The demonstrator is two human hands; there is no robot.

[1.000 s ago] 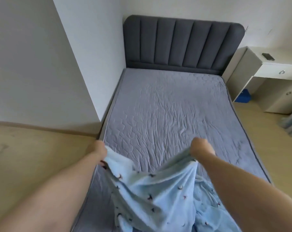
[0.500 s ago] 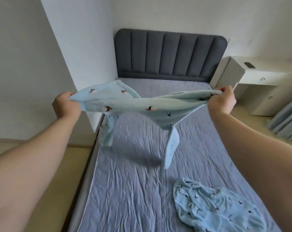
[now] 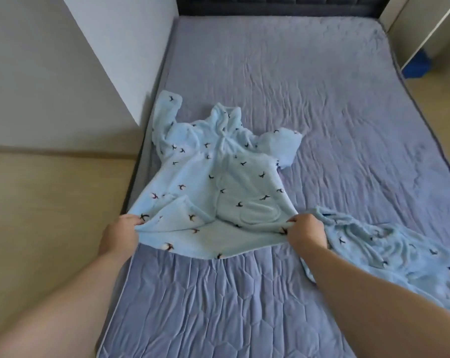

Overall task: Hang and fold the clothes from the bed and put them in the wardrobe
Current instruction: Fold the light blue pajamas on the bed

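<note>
My left hand point(image 3: 120, 235) and right hand point(image 3: 306, 235) each pinch a hem corner of the top point(image 3: 218, 177), which lies on the bed point(image 3: 322, 112), its length running straight away from both, collar farthest.

Head view, steeply down, close over bed point(image 3: 322, 112)

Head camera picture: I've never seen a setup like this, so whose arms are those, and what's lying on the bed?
No machine here: a person wears a camera on the head, looking down their bare arms. The left hand and right hand each pinch a bottom corner of a light blue fleece top with small dark birds, spread out, collar away from you, on the grey-blue quilted bed. A second, crumpled light blue garment with the same print lies to its right.
</note>
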